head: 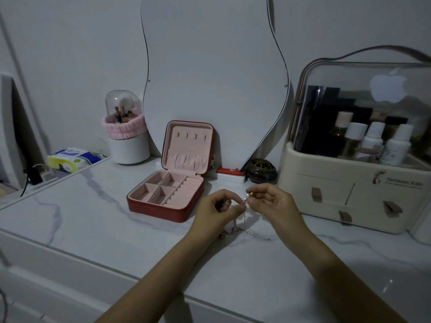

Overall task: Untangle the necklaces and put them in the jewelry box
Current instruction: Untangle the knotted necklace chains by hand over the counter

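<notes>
From the head view, we see both of our hands raised just above the marble-patterned desk (93, 220), close together near the middle of the scene. Our left hand (218, 209) has its fingers curled and pinches a thin pinkish piece of the necklaces (235, 226) at the fingertips. Our right hand (271, 201) pinches the same knot from the other side, with a small gold bead (251, 194) showing at its fingertips. The two pinches nearly touch. Below them the chains hang down and pool on the desk, just near of the hands; how many strands there are we cannot tell, they are too fine and blurred.

The jewelry box (168, 194) lies open on the desk, just left of and a little beyond our left hand. Its lid stands upright against the mirror (210, 66), and its pink compartments look bare from here.

To the right stands a cream cosmetics organizer (349, 194) with bottles under a clear cover. Far left is a brush holder (127, 134) under a clear dome, and a pack of tissues (70, 159) beside it. A small dark ornate pot (261, 170) sits by the foot of the mirror.

We judge that we are in the untangling step, working at a knot, with nothing yet placed in the box. The next move likely calls for a gentle, small pull apart at the knot, not a hard tug, so the chain loosens and does not tighten. Once a strand is free, we would carry it left to a compartment.
</notes>
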